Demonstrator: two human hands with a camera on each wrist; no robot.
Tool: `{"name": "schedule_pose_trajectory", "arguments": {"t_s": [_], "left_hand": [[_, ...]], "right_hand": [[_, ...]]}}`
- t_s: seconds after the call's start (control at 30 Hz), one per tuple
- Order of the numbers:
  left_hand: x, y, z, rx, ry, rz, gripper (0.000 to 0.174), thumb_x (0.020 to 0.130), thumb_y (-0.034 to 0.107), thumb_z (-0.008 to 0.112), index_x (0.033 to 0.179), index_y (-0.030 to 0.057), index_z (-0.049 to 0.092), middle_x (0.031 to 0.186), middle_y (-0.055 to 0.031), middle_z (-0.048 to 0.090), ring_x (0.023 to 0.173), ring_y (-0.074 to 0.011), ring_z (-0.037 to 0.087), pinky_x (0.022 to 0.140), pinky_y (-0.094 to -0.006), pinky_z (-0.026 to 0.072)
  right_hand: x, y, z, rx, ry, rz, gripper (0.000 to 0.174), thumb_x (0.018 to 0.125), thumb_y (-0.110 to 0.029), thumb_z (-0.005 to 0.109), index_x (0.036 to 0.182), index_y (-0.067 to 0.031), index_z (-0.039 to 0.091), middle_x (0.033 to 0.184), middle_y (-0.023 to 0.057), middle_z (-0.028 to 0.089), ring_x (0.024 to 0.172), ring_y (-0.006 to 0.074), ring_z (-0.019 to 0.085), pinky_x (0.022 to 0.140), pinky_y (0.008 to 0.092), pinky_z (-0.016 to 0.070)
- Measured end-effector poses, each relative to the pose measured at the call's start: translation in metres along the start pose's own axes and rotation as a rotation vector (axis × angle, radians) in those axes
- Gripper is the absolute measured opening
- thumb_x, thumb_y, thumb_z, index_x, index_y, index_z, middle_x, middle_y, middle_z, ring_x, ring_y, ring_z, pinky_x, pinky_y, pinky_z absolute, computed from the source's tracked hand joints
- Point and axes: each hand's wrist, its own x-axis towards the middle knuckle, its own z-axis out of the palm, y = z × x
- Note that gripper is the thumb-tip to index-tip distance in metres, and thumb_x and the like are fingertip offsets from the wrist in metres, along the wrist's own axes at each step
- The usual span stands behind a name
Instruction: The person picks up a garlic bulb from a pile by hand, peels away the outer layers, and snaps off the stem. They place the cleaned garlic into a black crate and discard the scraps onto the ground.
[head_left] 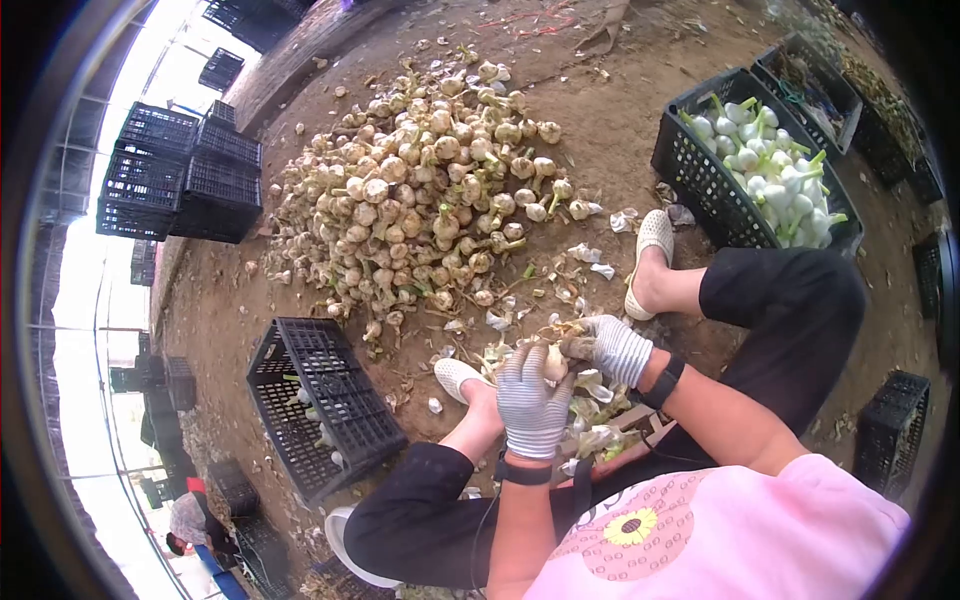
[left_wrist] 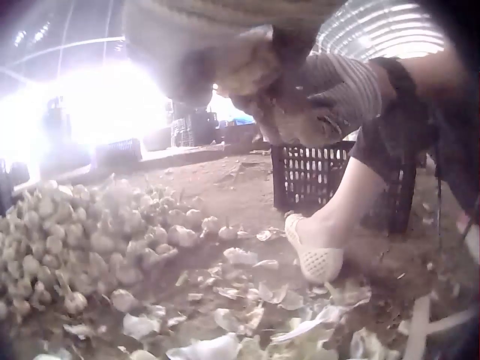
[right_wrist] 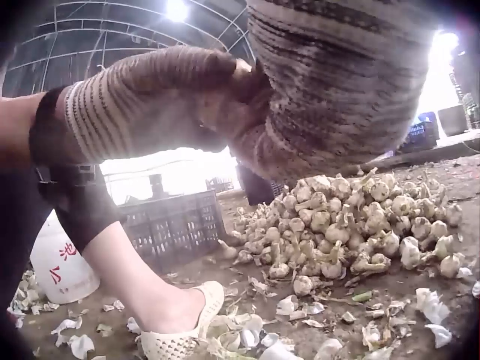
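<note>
In the head view my left hand (head_left: 533, 402), in a striped knit glove, grips a pale garlic bulb (head_left: 554, 364) between fingers and thumb. From the other side, my gloved right hand (head_left: 615, 350) pinches at the bulb's outer skin with curled fingers and thumb. Both hands meet over a litter of peeled skins (head_left: 597, 388) between the legs. In the right wrist view, the gloves of the left hand (right_wrist: 150, 105) and right hand (right_wrist: 337, 90) come together and mostly hide the bulb.
A big heap of unpeeled garlic (head_left: 420, 190) lies on the dirt floor ahead. A crate of cleaned white garlic (head_left: 770, 170) stands at right; a tipped black crate (head_left: 325, 400) is at left. A white bucket (right_wrist: 64, 262) stands behind one leg. Stacked crates (head_left: 180, 170) line the far left.
</note>
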Motion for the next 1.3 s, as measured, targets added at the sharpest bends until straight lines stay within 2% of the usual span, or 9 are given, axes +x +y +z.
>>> {"name": "schedule_pose_trajectory", "arguments": {"t_s": [0.2,0.27,0.33,0.57,0.67,0.8,0.93,1.07,1.3], "left_hand": [[-0.015,-0.007,0.017,-0.776,0.118,-0.449,0.032,0.075,0.014,0.066,0.1,0.0016,0.052,0.097,-0.0087,0.056,0.079,-0.0231,0.057,0.068,-0.0326,0.049],[-0.016,-0.018,0.013,-1.846,0.023,-1.082,0.033,0.08,0.026,0.061,0.103,0.0041,0.052,0.095,-0.0088,0.056,0.079,-0.0233,0.057,0.066,-0.0326,0.0505],[-0.016,-0.026,0.016,-1.788,-0.016,-1.091,0.037,0.081,0.03,0.06,0.106,0.0048,0.05,0.096,-0.0089,0.056,0.08,-0.023,0.057,0.066,-0.0315,0.0508],[-0.025,-0.009,0.024,-1.01,-0.042,-0.46,0.069,0.079,0.013,0.067,0.134,0.0064,0.025,0.103,-0.008,0.051,0.083,-0.014,0.054,0.069,-0.0241,0.0482],[-0.014,-0.01,0.017,-1.202,-0.042,-0.838,0.051,0.084,0.029,0.06,0.123,0.0043,0.039,0.088,-0.0042,0.055,0.067,-0.0118,0.054,0.056,-0.0233,0.047],[-0.023,-0.05,0.023,-1.513,0.22,-0.886,0.049,0.085,0.043,0.054,0.115,0.0054,0.045,0.078,-0.0044,0.056,0.06,-0.0135,0.054,0.048,-0.024,0.0451],[-0.016,-0.047,0.002,-1.807,0.204,-0.981,0.056,0.077,0.05,0.061,0.107,0.0046,0.051,0.085,-0.0047,0.056,0.078,-0.0161,0.056,0.06,-0.0283,0.0497],[-0.012,0.004,0.012,-1.347,0.131,-0.738,0.098,0.068,0.077,0.045,0.128,0.0004,0.037,0.117,-0.0126,0.047,0.104,-0.0223,0.048,0.088,-0.0337,0.0421],[-0.004,-0.008,-0.013,-0.433,0.015,-0.267,0.036,0.078,0.027,0.063,0.103,0.0017,0.059,0.096,-0.0127,0.061,0.085,-0.0261,0.058,0.082,-0.0376,0.0414]], "right_hand": [[-0.008,0.005,0.009,-0.306,-0.163,-0.145,0.018,0.077,-0.007,0.064,0.094,-0.002,0.06,0.08,0.0019,0.062,0.072,0.0085,0.055,0.065,0.025,0.0472],[-0.013,0.007,0.015,-0.557,-0.098,-0.202,0.02,0.076,-0.003,0.062,0.096,-0.0028,0.06,0.081,0.0027,0.063,0.072,0.0079,0.054,0.065,0.0253,0.0465],[-0.016,0.004,0.017,-0.999,0.016,-0.642,0.021,0.075,0.001,0.061,0.096,-0.0021,0.06,0.08,0.0038,0.063,0.072,0.0073,0.053,0.066,0.0246,0.0463],[-0.014,0.006,0.015,-0.714,0.133,-0.508,0.02,0.075,0.003,0.06,0.095,-0.0006,0.062,0.083,0.0056,0.063,0.076,0.011,0.057,0.069,0.0266,0.0469],[-0.018,0.01,0.027,-0.949,0.02,-0.752,0.014,0.077,-0.001,0.061,0.092,0.0008,0.061,0.082,0.0069,0.063,0.072,0.0158,0.059,0.065,0.0269,0.0488],[0.008,0.006,-0.017,0.067,0.207,-0.18,0.015,0.08,-0.012,0.063,0.09,-0.0015,0.061,0.078,0.0078,0.064,0.065,0.0165,0.06,0.06,0.0269,0.0501],[-0.018,-0.014,0.01,-1.36,-0.015,-0.1,0.052,0.076,-0.024,0.068,0.121,-0.0069,0.049,0.083,0.0106,0.064,0.073,0.0221,0.06,0.07,0.0328,0.0481],[-0.016,0.01,0.03,-0.17,-0.156,-0.23,0.058,0.076,-0.014,0.069,0.126,-0.0001,0.042,0.106,0.0076,0.059,0.091,0.0141,0.056,0.078,0.0275,0.0475],[-0.021,-0.02,0.017,-0.584,-0.084,-0.33,0.042,0.076,-0.014,0.069,0.112,0.0001,0.053,0.098,0.0084,0.062,0.088,0.0135,0.058,0.075,0.0266,0.0481]]}}
